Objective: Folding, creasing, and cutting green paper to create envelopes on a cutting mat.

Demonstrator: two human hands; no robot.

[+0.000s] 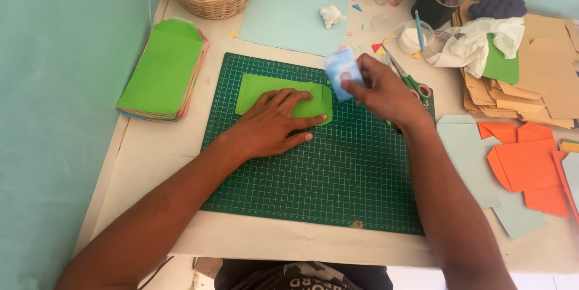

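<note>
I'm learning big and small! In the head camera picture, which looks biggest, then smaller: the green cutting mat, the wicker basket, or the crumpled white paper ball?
1. Green cutting mat, by far the largest.
2. Wicker basket, partly cut off by the picture's top edge.
3. Crumpled white paper ball, smallest.

The basket and ball lie farther from the camera, so they look somewhat smaller than they are.

Teal wall [60, 115], white table [151, 157], daylight

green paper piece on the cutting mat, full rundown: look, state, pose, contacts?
The green paper piece is light green, envelope-like, seemingly folded, lying flat and slightly tilted on the dark green gridded cutting mat. The left hand presses flat on its lower right part. The right hand holds a blurred pale blue object at its right edge; contact unclear.
</note>
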